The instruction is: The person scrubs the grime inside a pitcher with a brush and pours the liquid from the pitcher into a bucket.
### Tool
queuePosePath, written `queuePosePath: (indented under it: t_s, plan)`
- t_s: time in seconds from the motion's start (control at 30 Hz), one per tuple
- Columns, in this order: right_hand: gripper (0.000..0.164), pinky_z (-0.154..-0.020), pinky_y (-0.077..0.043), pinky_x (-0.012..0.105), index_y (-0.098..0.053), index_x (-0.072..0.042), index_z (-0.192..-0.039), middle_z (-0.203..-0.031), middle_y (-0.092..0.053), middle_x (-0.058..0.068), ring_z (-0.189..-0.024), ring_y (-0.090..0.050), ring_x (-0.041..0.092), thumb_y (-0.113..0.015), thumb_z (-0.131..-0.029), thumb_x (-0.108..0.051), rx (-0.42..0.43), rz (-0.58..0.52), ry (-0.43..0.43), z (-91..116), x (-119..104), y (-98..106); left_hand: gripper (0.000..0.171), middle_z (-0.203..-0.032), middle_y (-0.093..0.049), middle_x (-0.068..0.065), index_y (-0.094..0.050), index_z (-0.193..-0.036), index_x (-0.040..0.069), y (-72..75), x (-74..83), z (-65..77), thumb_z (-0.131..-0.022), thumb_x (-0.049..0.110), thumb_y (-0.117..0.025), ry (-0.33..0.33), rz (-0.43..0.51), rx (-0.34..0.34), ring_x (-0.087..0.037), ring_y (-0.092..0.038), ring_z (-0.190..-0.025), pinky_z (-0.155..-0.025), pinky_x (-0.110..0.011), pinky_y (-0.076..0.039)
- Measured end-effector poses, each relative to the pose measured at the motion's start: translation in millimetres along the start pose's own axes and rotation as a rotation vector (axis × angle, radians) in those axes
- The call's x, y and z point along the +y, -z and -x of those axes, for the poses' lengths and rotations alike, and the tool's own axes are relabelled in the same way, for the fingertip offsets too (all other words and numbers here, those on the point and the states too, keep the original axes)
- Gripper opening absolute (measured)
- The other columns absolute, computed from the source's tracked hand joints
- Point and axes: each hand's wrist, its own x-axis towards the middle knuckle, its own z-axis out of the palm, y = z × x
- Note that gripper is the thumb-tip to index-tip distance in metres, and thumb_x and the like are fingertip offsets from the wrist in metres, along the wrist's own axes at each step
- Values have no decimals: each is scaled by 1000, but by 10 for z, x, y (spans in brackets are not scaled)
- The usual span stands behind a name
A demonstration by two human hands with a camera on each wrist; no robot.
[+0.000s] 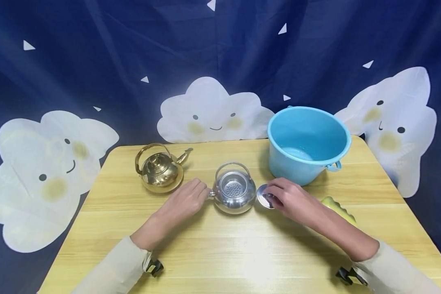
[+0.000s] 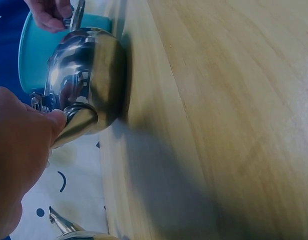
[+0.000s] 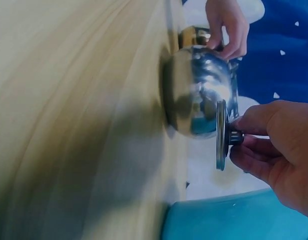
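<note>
A silver teapot (image 1: 234,204) stands upright on the table, its top uncovered and a perforated strainer (image 1: 233,188) showing inside. My left hand (image 1: 189,197) grips its spout (image 2: 78,120) from the left. On the other side, my right hand (image 1: 287,197) pinches the round knob (image 3: 236,137) of the silver lid (image 1: 263,197). The lid is held level above the table, just right of the teapot. In the right wrist view the lid's disc (image 3: 221,135) overlaps the teapot's body (image 3: 199,90). The teapot's bail handle (image 1: 233,163) stands up behind the opening.
A gold teapot (image 1: 161,173) is at the back left, spout pointing right. A light blue bucket (image 1: 294,167) stands at the back right, close beyond my right hand. Partly behind my right forearm lies a yellow-green wavy-edged item (image 1: 338,209). A dark blue curtain (image 1: 220,49) hangs behind the table.
</note>
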Motion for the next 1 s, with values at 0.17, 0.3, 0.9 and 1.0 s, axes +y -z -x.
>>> queuePosePath:
  t_s: [0.17, 0.3, 0.9, 1.0]
  plan:
    - [24, -82, -65, 36, -76, -2, -98, -100, -74, 11, -95, -72, 24, -84, -75, 4, -6, -3, -25, 46, 74, -64, 21, -104, -68, -9, -66, -117, -1, 0, 4, -9, -96, 4, -65, 2, 8, -7, -18, -59, -92, -82, -27, -56]
    - [24, -82, -65, 36, -77, -2, -97, -100, -74, 11, -95, -72, 25, -84, -75, 4, 0, 4, -32, 62, 124, -102, 22, -104, -67, -9, -66, -118, -1, 15, 1, -13, -97, 4, -64, 6, 19, -22, -19, -58, -93, -82, -27, -56]
    - [23, -80, -64, 36, -77, -2, -97, -98, -73, 10, -90, -72, 24, -82, -76, 6, -17, 19, -46, 74, 243, -232, 20, -104, -67, -8, -67, -116, -1, 7, -6, -14, -97, 4, -64, 0, 17, -2, -18, -58, -93, -83, -27, -55]
    - [21, -80, -64, 35, -77, -2, -96, -98, -72, 10, -90, -72, 23, -82, -77, 5, -23, 24, -47, 74, 260, -259, 20, -104, -67, -8, -67, -116, -1, -5, -7, -9, -96, 4, -65, -3, 14, 3, -18, -58, -93, -82, -27, -55]
